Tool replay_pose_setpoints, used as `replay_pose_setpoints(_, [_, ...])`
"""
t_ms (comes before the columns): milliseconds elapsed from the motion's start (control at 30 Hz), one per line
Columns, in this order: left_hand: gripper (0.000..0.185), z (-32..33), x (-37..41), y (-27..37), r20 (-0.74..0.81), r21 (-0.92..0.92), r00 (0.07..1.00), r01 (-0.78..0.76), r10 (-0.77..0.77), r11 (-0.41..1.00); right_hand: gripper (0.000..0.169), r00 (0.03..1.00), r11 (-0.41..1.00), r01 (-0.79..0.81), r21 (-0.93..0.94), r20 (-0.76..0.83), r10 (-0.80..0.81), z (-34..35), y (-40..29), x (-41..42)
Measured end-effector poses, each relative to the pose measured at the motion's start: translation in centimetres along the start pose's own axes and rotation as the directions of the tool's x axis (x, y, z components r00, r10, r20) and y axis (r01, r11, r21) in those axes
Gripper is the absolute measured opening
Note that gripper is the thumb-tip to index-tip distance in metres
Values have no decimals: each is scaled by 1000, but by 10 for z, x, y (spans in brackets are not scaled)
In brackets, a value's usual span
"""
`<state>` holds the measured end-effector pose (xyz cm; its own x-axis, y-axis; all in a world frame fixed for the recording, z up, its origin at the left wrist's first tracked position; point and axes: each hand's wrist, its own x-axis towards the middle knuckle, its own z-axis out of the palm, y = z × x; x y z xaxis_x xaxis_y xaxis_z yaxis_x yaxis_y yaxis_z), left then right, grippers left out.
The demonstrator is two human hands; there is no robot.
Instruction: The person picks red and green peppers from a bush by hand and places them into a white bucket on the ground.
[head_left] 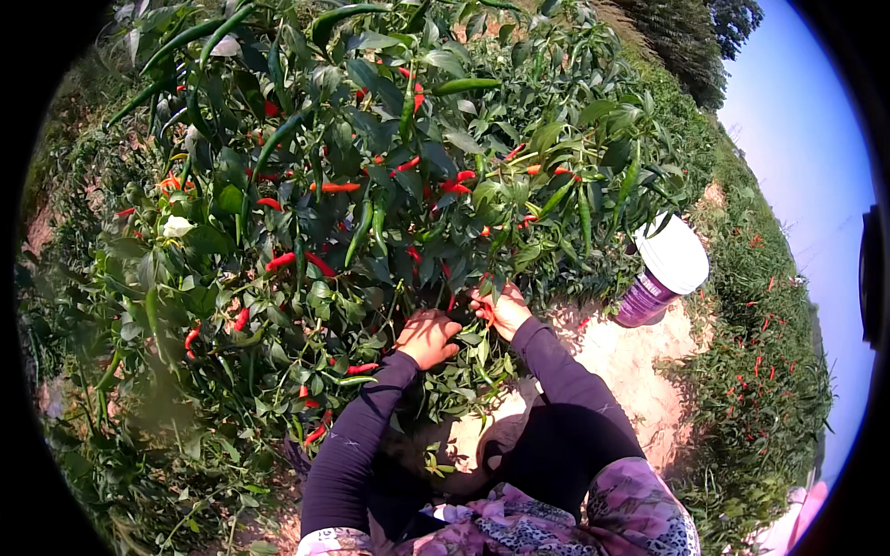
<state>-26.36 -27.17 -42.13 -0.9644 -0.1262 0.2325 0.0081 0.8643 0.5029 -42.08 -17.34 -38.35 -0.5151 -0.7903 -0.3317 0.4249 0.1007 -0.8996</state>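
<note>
Chili pepper plants (361,104) bearing red and green chilies fill the view in front of me. My right hand (506,310) is at the lower part of the foliage, its fingers closed on a red chili pepper (489,315). Just left of it, my left hand (425,339) reaches in among the leaves and stems, its back towards me. What its fingertips touch is hidden. Another red chili (361,368) hangs below and left of my left hand, above a green chili (356,380).
A white bucket with a purple printed side (673,257) stands tilted in view on the bare soil (626,368) to the right. Beyond the path runs another row of chili plants (754,361). Long green chilies (466,86) hang close in the upper foliage.
</note>
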Motion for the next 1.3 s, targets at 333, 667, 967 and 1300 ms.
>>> replay_pose_setpoints(333, [32,-12,0,5,18,-35,1000,5,-4,999,11,986,990,60,126,-160,-39,17,-22,-46])
replay_pose_setpoints(667, [18,-11,3,7,-173,-160,984,9,-37,987,10,999,990,8,138,51,-15,66,2,-24])
replay_pose_setpoints(967, [28,-48,74,-33,-414,-731,426,372,-805,573,10,988,974,82,213,111,-108,46,-11,24])
replay_pose_setpoints(1300, [25,-32,29,-206,-412,45,699,657,-585,753,23,928,953,258,156,236,-290,93,8,40])
